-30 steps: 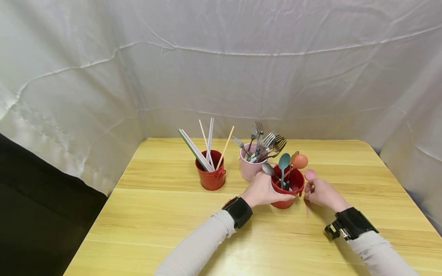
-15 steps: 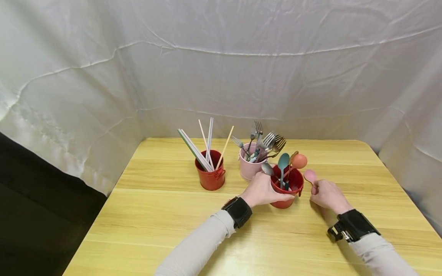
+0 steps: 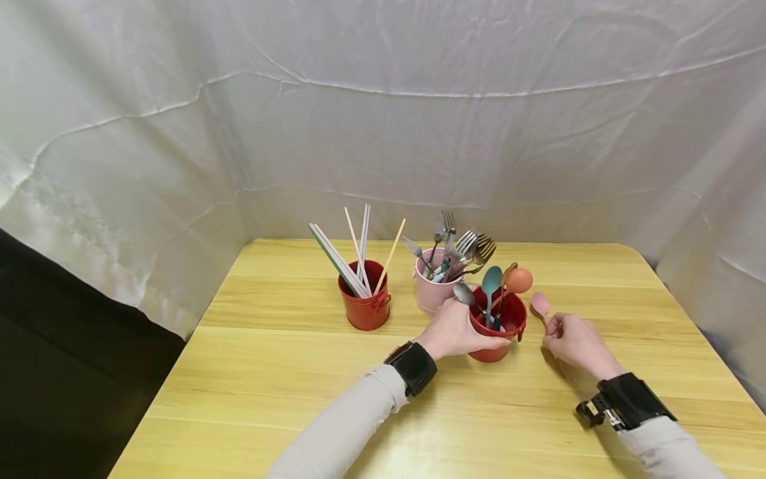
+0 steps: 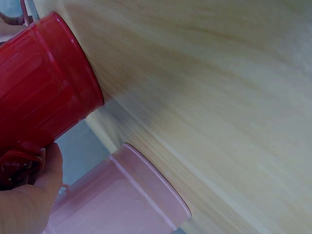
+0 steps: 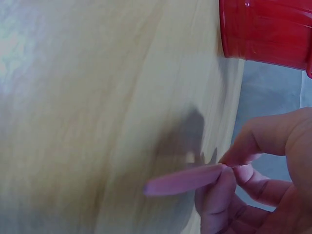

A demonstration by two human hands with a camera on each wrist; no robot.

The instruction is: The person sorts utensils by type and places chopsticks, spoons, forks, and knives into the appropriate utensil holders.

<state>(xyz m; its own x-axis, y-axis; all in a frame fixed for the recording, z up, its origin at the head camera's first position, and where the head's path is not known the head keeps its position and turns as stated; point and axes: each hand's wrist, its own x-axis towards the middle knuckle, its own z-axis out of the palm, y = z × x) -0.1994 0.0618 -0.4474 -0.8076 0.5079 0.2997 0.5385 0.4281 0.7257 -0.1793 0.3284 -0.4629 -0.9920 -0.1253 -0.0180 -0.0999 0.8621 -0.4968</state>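
Observation:
On the right side of the table, a red bucket (image 3: 489,352) holds several spoons, among them a teal spoon (image 3: 492,281), a silver spoon (image 3: 463,293) and an orange spoon (image 3: 518,280). My left hand (image 3: 457,330) grips this bucket at its rim, thumb along the front. Just right of it, my right hand (image 3: 576,342) pinches a pink spoon (image 3: 540,304) between thumb and fingers, its bowl facing up and away from me. In the right wrist view the pink handle (image 5: 183,180) sticks out from the fingertips, over the table.
A pink bucket (image 3: 432,299) full of forks stands behind my left hand. Farther left, a second red bucket (image 3: 367,314) holds several chopsticks. The wooden table (image 3: 287,386) ends at the back against a hanging grey-white cloth (image 3: 383,146).
My right hand has moved a little to the right and toward me, away from the red bucket, with the pink spoon in its fingers. My left hand stays on the bucket.

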